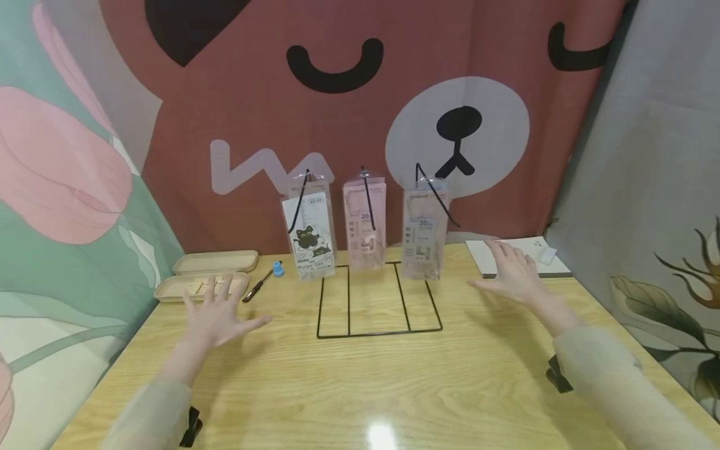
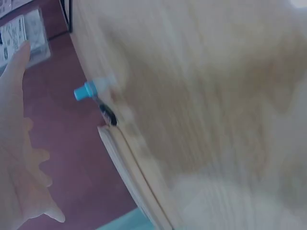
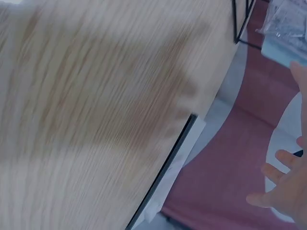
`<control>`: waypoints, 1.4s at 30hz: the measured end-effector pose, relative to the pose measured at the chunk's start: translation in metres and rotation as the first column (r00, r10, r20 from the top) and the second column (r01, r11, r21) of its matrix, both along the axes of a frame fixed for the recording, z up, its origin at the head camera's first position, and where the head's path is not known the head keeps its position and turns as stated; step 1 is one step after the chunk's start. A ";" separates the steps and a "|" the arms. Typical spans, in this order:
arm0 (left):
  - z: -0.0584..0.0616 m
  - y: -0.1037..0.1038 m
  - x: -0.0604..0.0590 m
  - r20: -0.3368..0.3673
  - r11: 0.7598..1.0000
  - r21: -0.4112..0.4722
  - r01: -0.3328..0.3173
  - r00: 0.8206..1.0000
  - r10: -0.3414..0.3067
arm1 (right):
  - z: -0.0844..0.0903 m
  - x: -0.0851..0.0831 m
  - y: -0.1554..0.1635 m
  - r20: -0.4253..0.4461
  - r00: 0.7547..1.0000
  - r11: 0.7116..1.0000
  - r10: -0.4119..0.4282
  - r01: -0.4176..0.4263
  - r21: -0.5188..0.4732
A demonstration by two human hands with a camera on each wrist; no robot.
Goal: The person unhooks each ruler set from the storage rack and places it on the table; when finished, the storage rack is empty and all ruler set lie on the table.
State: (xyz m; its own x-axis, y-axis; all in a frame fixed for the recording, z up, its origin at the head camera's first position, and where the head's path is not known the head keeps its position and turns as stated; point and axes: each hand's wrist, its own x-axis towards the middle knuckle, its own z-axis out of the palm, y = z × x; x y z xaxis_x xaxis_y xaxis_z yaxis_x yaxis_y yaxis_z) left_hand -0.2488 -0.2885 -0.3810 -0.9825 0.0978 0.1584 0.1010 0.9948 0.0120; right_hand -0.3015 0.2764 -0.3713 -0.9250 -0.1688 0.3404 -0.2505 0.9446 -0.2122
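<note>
My left hand (image 1: 216, 312) hovers flat over the wooden table (image 1: 360, 381), fingers spread, holding nothing, just in front of a beige tray (image 1: 169, 289) and a black pen (image 1: 255, 289). My right hand (image 1: 514, 272) is also spread flat and holds nothing, beside a white notebook (image 1: 557, 265). Between the hands a black wire rack (image 1: 377, 306) carries three hanging packets: a ruler set with a cat (image 1: 309, 234), a pink packet (image 1: 365, 225) and a clear packet (image 1: 424, 234). In the left wrist view the left hand (image 2: 19, 158) shows near the small blue piece (image 2: 86, 91).
A second beige tray (image 1: 216, 261) lies behind the first. A small blue piece (image 1: 278, 269) sits by the pen. Curtains close in the table: a red bear print behind, floral cloth left and right. Black clips (image 1: 557, 374) grip the table's side edges.
</note>
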 end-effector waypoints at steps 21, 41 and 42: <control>-0.019 0.071 0.018 0.017 0.959 0.183 0.215 0.975 -0.222 | -0.007 -0.010 -0.071 0.057 0.975 0.820 0.215 -0.148 -0.552; -0.042 0.117 -0.011 0.170 0.928 0.286 0.236 0.941 -0.292 | -0.021 -0.022 -0.093 0.201 0.928 0.665 0.314 -0.064 -0.744; -0.043 0.117 -0.012 0.174 0.926 0.289 0.243 0.938 -0.300 | -0.021 -0.021 -0.093 0.199 0.926 0.655 0.322 -0.066 -0.753</control>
